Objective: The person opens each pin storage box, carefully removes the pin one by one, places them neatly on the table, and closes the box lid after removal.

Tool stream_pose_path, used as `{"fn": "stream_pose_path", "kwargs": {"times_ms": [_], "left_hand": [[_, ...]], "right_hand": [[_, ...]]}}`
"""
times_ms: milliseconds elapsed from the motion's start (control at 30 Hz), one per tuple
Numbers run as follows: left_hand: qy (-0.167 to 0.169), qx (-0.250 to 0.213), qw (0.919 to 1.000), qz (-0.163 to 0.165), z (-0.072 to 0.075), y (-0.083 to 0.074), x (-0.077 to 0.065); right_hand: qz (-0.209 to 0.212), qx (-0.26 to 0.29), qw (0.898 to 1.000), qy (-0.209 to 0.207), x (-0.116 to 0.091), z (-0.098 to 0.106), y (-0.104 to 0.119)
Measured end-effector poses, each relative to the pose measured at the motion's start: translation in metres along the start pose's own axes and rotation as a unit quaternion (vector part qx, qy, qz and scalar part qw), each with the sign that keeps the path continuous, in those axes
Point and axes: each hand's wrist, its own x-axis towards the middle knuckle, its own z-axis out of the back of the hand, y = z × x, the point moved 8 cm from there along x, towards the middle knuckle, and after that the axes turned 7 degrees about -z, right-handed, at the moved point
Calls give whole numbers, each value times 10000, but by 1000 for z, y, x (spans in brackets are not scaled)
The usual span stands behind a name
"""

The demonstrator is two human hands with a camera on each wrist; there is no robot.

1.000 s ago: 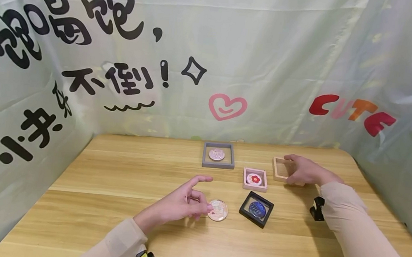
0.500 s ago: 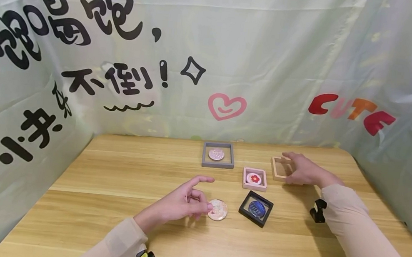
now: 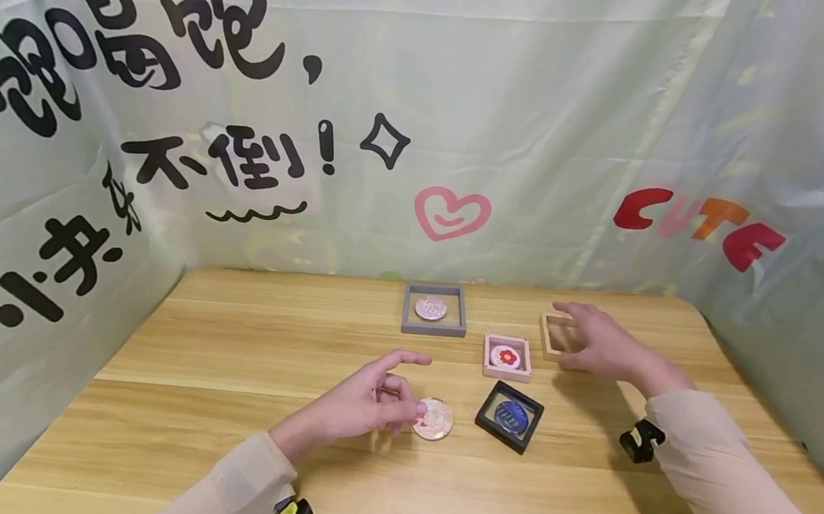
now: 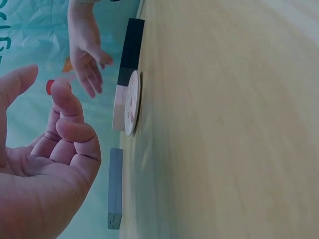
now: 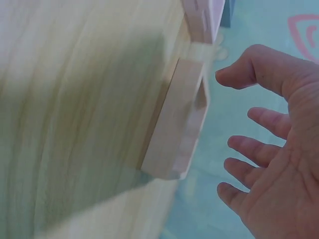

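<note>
My left hand point(image 3: 358, 406) hovers with loosely bent fingers and holds nothing. Its thumb overlaps the edge of a round, pale patterned badge point(image 3: 436, 420) in the head view; in the left wrist view the badge point(image 4: 132, 103) lies on the table apart from the fingers. Over at the right, my right hand point(image 3: 606, 344) is above a light wooden-coloured square frame point(image 3: 547, 338) and covers part of it. From the right wrist view, that hand's spread fingers point(image 5: 254, 149) are clear of the frame point(image 5: 172, 119), with nothing in them.
A black frame with a blue badge point(image 3: 512, 417), a pink frame with a red-flower badge point(image 3: 505, 356) and a grey frame with a pinkish badge point(image 3: 432, 308) lie on the wooden table point(image 3: 221, 354). A printed cloth point(image 3: 545, 137) hangs behind.
My right hand has shifted slightly left over the light frame. The left hand keeps nearly the same place and pose, and the frames and badges stay where they were.
</note>
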Motion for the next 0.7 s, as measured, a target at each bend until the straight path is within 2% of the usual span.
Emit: {"fn": "stream_pose_path", "kwargs": {"times_ms": [300, 700], "left_hand": [[-30, 239, 9997, -80, -2, -4, 4], [25, 994, 9948, -238, -5, -8, 12]], "right_hand": [[152, 13, 9998, -85, -14, -4, 25], [317, -119, 9994, 4, -39, -9, 55]]}}
